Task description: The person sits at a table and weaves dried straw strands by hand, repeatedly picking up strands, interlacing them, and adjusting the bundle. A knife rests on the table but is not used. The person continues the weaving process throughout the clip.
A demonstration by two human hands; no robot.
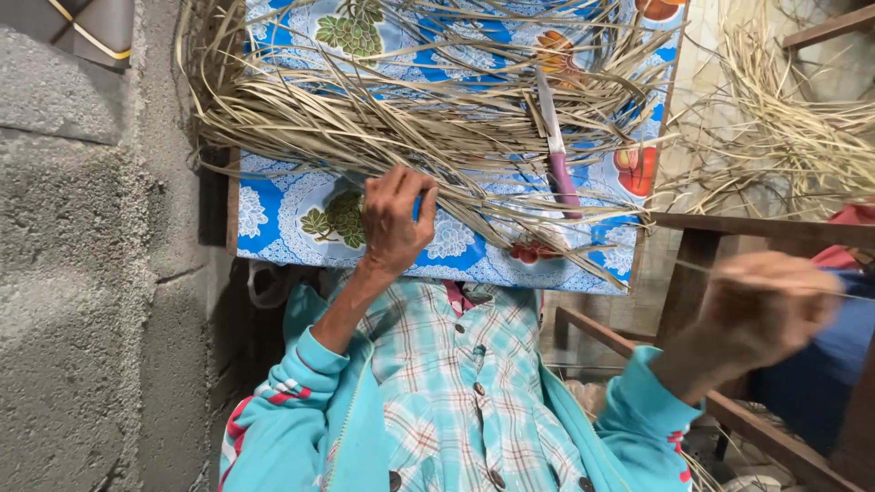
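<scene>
A pile of dry straw-coloured leaf strips point(383, 118) lies across a table covered with a blue and white flowered cloth point(273, 214). My left hand point(394, 219) rests on the near edge of the pile, its fingers curled over a bunch of strips. My right hand point(761, 310) is out to the right, off the table and blurred, pinching a single thin strip point(702, 267) that runs sideways. A knife point(558, 146) with a purple handle lies on top of the strips, blade pointing away from me.
A rough grey concrete wall point(82, 273) stands close on the left. A dark wooden frame point(729, 228) sits to the right of the table, with more loose strips point(784, 118) heaped on the floor beyond. I wear a turquoise jacket over a checked shirt.
</scene>
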